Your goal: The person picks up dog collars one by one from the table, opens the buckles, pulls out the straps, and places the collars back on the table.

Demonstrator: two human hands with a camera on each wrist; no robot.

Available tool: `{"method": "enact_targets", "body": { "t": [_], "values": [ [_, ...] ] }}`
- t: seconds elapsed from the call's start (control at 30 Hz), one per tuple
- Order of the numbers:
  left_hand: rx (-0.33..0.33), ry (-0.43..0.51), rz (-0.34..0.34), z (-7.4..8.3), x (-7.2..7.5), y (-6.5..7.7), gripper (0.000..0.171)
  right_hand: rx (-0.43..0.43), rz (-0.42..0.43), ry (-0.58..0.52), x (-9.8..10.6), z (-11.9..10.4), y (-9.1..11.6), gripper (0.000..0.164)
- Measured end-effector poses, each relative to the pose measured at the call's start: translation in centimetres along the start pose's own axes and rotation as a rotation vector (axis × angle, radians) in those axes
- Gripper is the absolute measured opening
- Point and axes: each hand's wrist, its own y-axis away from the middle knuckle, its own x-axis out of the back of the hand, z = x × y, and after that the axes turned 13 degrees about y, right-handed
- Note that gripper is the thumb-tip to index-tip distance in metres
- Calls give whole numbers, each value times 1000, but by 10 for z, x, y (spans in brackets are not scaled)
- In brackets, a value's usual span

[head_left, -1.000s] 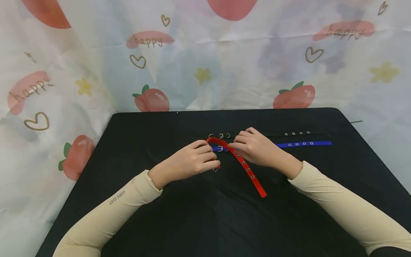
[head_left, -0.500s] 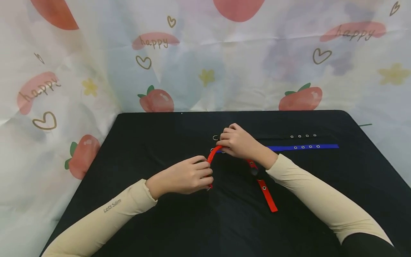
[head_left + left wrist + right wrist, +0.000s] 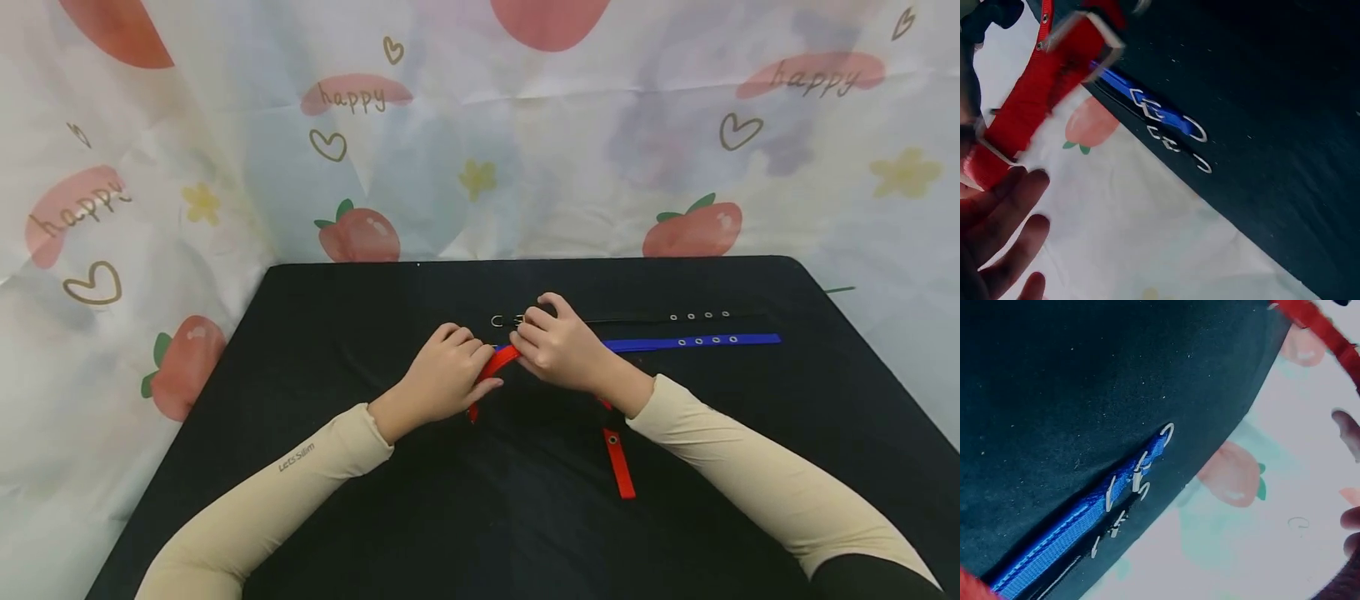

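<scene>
A red buckle collar arches between both hands above the table, its eyeleted tail hanging down past the right wrist. Near its buckle end, my left hand holds the strap between thumb and fingers. My right hand pinches the band a little further along, index finger raised. In the left wrist view, the metal buckle frame is blurred beside the red webbing. Behind the hands lies a blue collar, its buckle and D-ring showing in the right wrist view. Beyond it is a thin black collar.
A black cloth covers the table under the collars. Behind and to the left hangs a pale curtain printed with fruit, hearts and lettering, close to the table's back edge.
My right hand shifted left along the red collar. The left hand dipped toward the front, then rose back beside the right. The red tail now hangs further forward; blue and black collars stay put.
</scene>
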Motion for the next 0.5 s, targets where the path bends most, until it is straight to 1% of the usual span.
{"method": "enact_targets", "body": {
  "t": [0.1, 0.17, 0.2, 0.27, 0.3, 0.4, 0.43, 0.5],
  "values": [
    [1, -9, 2, -2, -1, 1, 25, 10, -22, -2, 2, 0, 4, 25],
    [-14, -28, 19, -7, 1, 4, 20, 24, -54, -18, 4, 3, 12, 29],
    [-27, -44, 25, -11, 2, 6, 19, 34, -68, -25, 5, 6, 18, 27],
    [-62, -73, 27, -20, 6, 12, 19, 54, -94, -31, 8, 13, 31, 23],
    [-85, -82, 26, -25, 8, 15, 20, 63, -100, -33, 9, 17, 37, 24],
    [-154, -89, 23, -41, 16, 25, 24, 90, -102, -14, 13, 32, 58, 39],
    [-174, -81, 20, -46, 19, 29, 27, 96, -99, -5, 14, 37, 64, 43],
    [-203, -59, 12, -55, 24, 35, 33, 99, -100, 5, 17, 48, 75, 43]
  ]
}}
